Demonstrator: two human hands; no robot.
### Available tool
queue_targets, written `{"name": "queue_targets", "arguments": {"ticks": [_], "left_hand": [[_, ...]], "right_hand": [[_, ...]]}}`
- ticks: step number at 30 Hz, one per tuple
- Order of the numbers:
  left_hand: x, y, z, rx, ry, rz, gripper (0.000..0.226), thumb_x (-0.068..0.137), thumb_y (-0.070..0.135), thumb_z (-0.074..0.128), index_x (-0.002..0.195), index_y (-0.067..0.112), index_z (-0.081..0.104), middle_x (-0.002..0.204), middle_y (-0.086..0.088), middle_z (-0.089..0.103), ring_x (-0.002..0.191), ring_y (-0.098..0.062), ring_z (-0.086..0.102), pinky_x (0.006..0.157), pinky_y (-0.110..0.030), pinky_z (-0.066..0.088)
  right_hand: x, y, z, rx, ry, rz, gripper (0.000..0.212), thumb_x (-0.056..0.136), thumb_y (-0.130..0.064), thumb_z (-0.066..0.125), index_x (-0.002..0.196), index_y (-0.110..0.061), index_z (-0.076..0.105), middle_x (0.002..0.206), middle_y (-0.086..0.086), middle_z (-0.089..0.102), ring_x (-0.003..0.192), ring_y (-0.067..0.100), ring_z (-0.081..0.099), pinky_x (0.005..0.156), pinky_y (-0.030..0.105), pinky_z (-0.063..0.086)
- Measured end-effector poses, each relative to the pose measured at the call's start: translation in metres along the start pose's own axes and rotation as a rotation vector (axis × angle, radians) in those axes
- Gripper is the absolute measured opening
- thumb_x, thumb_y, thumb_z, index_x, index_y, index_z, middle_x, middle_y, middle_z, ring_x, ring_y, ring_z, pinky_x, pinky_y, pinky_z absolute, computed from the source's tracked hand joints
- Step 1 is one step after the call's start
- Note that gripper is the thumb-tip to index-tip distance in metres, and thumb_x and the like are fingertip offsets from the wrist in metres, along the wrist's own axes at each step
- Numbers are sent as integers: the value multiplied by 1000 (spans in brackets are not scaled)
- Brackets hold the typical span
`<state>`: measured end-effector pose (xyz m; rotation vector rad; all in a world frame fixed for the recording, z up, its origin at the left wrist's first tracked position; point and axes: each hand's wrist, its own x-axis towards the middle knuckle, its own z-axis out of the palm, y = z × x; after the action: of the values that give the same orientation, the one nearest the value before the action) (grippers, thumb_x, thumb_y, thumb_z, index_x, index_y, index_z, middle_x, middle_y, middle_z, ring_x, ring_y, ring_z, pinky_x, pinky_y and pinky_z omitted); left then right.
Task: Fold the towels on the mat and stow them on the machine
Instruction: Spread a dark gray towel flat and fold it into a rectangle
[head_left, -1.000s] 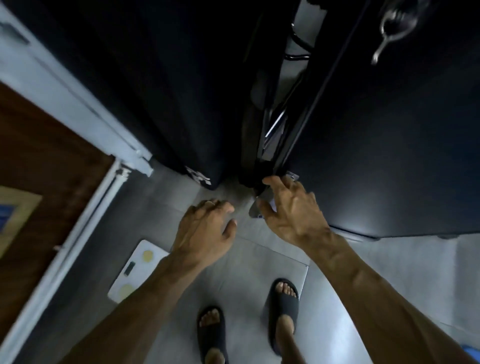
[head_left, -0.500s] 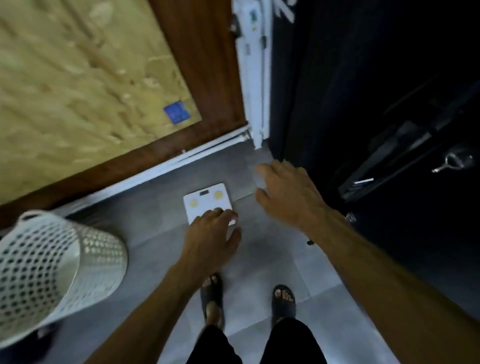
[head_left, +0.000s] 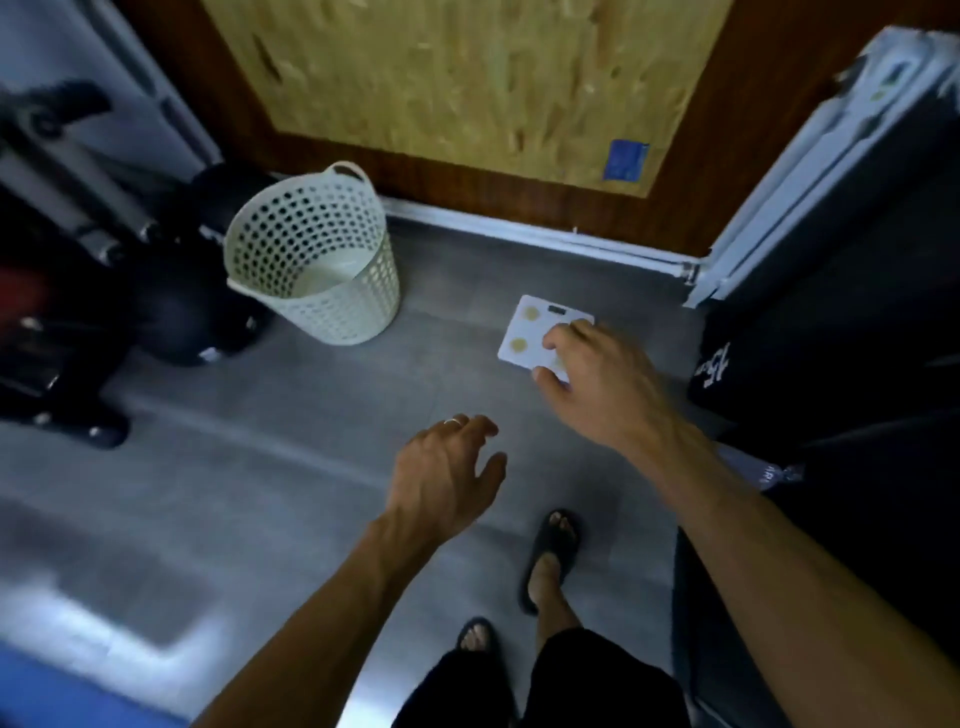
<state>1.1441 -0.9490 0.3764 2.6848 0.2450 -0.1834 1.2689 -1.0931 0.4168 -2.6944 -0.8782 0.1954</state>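
Grey tiled floor (head_left: 291, 415) shows no towels, left hand (head_left: 441, 478) and right hand (head_left: 597, 384) loose and empty, so a stride could clip the white perforated plastic basket (head_left: 311, 254).

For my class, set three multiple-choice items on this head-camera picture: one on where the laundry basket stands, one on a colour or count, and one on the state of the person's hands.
1. Where does the laundry basket stand?
A. On the floor near the wooden door
B. On top of the bathroom scale
C. Between the person's feet

2. How many round yellow pads can be seen uncovered on the bathroom scale?
A. Two
B. Six
C. None

3. What are the left hand and right hand holding?
A. A towel each
B. Nothing
C. The basket's handle

Answers:
1 A: the basket stands on grey floor just before the wooden door.
2 A: two pads show; the right hand hides the rest.
3 B: both hands reach forward with loose fingers and grip nothing.
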Motion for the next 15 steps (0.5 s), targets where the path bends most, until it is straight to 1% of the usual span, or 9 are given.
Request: {"name": "queue_targets", "arguments": {"ticks": [2, 5, 8, 11, 15], "left_hand": [[-44, -12, -2, -25, 12, -47, 36, 93, 40, 51, 124, 22, 58, 114, 2, 65, 100, -15, 62, 83, -31, 52], [-106, -23, -3, -51, 28, -112, 36, 94, 39, 50, 126, 23, 56, 115, 4, 64, 101, -15, 62, 83, -29, 51], [-165, -29, 2, -68, 77, -176, 36, 93, 41, 51, 125, 24, 56, 116, 5, 65, 101, -16, 62, 81, -31, 51], [-223, -35, 11, -81, 133, -270, 37, 91, 42, 52, 123, 25, 57, 113, 5, 65, 101, -19, 63, 80, -32, 52], [-305, -33, 32, -85, 196, -402, 36, 89, 43, 53, 121, 26, 57, 111, 5, 65, 101, -20, 63, 78, -34, 52]], "right_hand": [[-24, -33, 6, 3, -33, -32, 34, 95, -37, 56, 118, -12, 58, 115, 9, 64, 103, 28, 59, 83, 45, 52], [-59, -74, 14, -26, -93, -87, 34, 95, -39, 53, 116, -13, 57, 111, 7, 62, 101, 25, 59, 82, 44, 51], [-93, -108, 23, -57, -147, -159, 36, 96, -40, 51, 122, -15, 55, 115, 5, 61, 105, 23, 57, 83, 37, 47], [-126, -139, 33, -55, -186, -224, 37, 95, -39, 51, 125, -16, 54, 120, 4, 60, 111, 25, 54, 88, 38, 44], [-183, -178, 50, -42, -211, -359, 37, 94, -39, 52, 123, -15, 55, 120, 5, 61, 112, 27, 52, 92, 42, 44]]}}
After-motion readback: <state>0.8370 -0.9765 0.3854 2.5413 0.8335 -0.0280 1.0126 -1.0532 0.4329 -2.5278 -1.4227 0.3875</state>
